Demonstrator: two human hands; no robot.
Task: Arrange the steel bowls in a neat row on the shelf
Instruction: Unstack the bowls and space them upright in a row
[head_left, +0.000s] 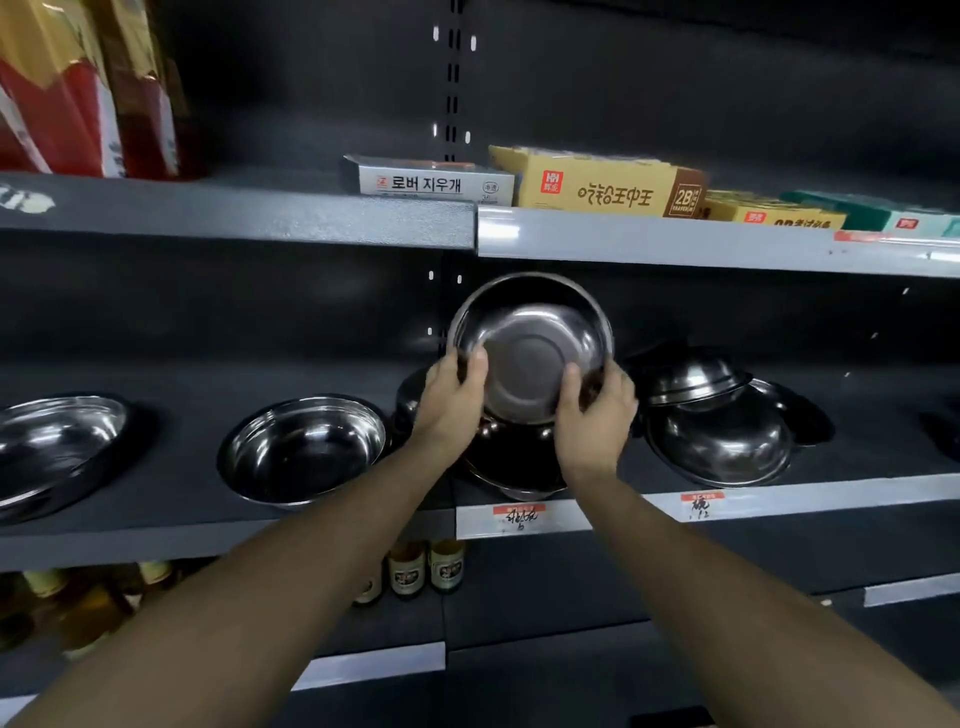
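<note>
Steel bowl (530, 345), one, tilted with its inside facing me, held above the shelf (208, 499) at the middle of the unit.

Fingers: my left hand (453, 392) grasps the bowl's lower left rim, thumb (477, 364) lying inside; my right hand (597, 410) grasps the lower right rim, thumb (570, 382) also inside. Both hands hold this bowl, and neither is released.

Directly beneath: a stack of bowls (514, 457), dark and partly hidden behind my hands; I cannot tell how many.

To the left, same shelf: an upright bowl (304, 449), then a wider shallow bowl (57, 447) at the frame edge, each standing apart.

To the right: overturned bowls (719, 415) piled unevenly, one leaning on another.

Shelf above: boxes (597, 187) along the front edge. Shelf below: small bottles (426, 569).

Risk, as I judge it: the grip is on the lower rim only and the steel looks slick, so the bowl could pivot and drop onto the stack, knocking it forward off the shelf edge. Swinging it right could catch the leaning pile and set it sliding.
</note>
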